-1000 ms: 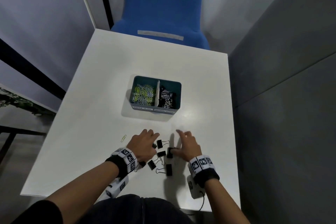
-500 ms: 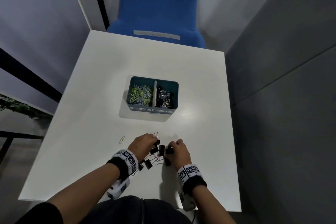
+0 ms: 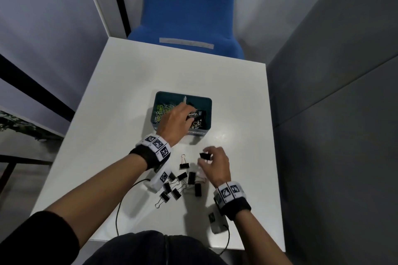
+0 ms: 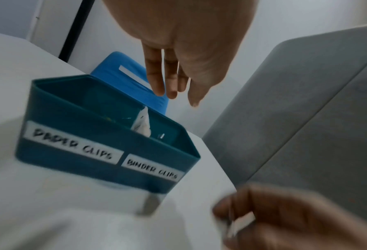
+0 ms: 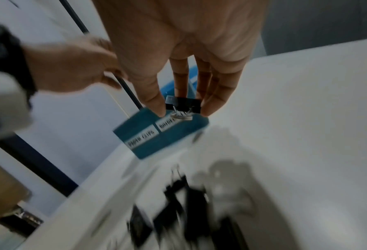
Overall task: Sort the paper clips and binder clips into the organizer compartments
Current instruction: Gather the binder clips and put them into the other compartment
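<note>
The teal organizer stands mid-table, labelled PAPER CLIPS on the left and BINDER CLIPS on the right. Coloured paper clips fill its left compartment and black binder clips its right. My left hand hovers over the binder compartment. In the left wrist view its fingers are straight and hold nothing. My right hand is just above the table in front of the organizer and pinches one black binder clip. Several loose binder clips lie between my forearms.
A blue chair stands behind the table's far edge. A grey partition runs close along the right side. Bare white tabletop lies left of the organizer. A black cable loops near the front edge.
My left hand has left the pile of clips and reached forward over the organizer's binder compartment. My right hand has lifted one binder clip off the table.
</note>
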`<control>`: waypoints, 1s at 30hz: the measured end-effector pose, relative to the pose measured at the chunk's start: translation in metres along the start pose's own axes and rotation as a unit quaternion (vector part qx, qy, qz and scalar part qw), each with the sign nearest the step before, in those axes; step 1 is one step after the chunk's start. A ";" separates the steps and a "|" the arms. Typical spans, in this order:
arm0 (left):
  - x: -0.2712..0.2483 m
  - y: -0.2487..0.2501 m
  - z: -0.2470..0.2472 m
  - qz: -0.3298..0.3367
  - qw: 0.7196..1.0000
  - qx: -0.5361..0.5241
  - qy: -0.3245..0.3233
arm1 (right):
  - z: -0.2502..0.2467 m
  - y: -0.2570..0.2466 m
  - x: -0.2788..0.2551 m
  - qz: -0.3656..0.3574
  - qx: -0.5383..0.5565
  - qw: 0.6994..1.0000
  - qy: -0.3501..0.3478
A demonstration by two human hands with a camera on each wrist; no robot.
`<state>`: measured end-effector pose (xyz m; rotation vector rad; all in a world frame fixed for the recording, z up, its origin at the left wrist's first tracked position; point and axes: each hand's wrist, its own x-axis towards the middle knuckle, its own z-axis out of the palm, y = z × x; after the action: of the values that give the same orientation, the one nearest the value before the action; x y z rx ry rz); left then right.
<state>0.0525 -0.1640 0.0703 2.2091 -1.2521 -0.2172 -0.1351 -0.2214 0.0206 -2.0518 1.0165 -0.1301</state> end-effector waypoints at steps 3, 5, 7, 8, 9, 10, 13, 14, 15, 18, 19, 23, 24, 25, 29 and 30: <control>-0.039 -0.015 0.010 -0.015 0.999 0.003 -0.044 | -0.021 -0.038 0.033 -0.044 0.028 0.997 0.055; -0.073 -0.033 0.019 -0.063 0.994 -0.010 -0.091 | -0.032 -0.057 0.054 -0.057 0.056 0.993 0.082; -0.107 -0.052 0.027 -0.101 0.983 0.003 -0.150 | -0.036 -0.063 0.062 -0.070 0.069 0.991 0.094; -0.123 -0.061 0.029 -0.114 0.976 0.022 -0.184 | -0.035 -0.061 0.060 -0.081 0.061 0.990 0.096; -0.136 -0.068 0.030 -0.123 0.968 0.044 -0.216 | -0.032 -0.056 0.055 -0.093 0.044 0.990 0.092; -0.148 -0.073 0.031 -0.133 0.959 0.066 -0.241 | -0.028 -0.048 0.048 -0.100 0.021 0.992 0.078; -0.171 -0.079 0.032 -0.154 0.940 0.103 -0.285 | -0.012 -0.012 0.020 -0.066 -0.105 0.991 -0.043; -0.176 -0.080 0.034 -0.154 0.936 0.105 -0.298 | -0.006 0.002 0.010 -0.044 -0.152 0.982 -0.100; -0.180 -0.080 0.037 -0.149 0.933 0.102 -0.312 | -0.001 0.017 0.000 -0.026 -0.190 0.969 -0.155; -0.187 -0.078 0.048 -0.124 0.928 0.090 -0.340 | 0.013 0.045 -0.024 -0.013 -0.262 0.931 -0.255; -0.188 -0.075 0.051 -0.114 0.928 0.086 -0.345 | 0.019 0.049 -0.030 -0.024 -0.277 0.925 -0.259; -0.178 -0.064 0.062 -0.085 0.931 0.090 -0.342 | 0.035 0.045 -0.035 -0.050 -0.268 0.937 -0.218; -0.174 -0.061 0.064 -0.081 0.931 0.095 -0.343 | 0.040 0.043 -0.034 -0.046 -0.257 0.941 -0.213; -0.171 -0.058 0.065 -0.077 0.930 0.101 -0.345 | 0.044 0.040 -0.034 -0.045 -0.254 0.943 -0.209; -0.153 -0.052 0.066 -0.066 0.927 0.123 -0.347 | 0.061 0.035 -0.029 -0.026 -0.257 0.951 -0.173; -0.149 -0.051 0.066 -0.073 0.929 0.118 -0.344 | 0.062 0.035 -0.028 -0.017 -0.249 0.954 -0.168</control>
<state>-0.0183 -0.0479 -0.0326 2.5364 -1.5209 -1.0226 -0.1494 -0.1744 -0.0379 -2.4305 0.8548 0.4927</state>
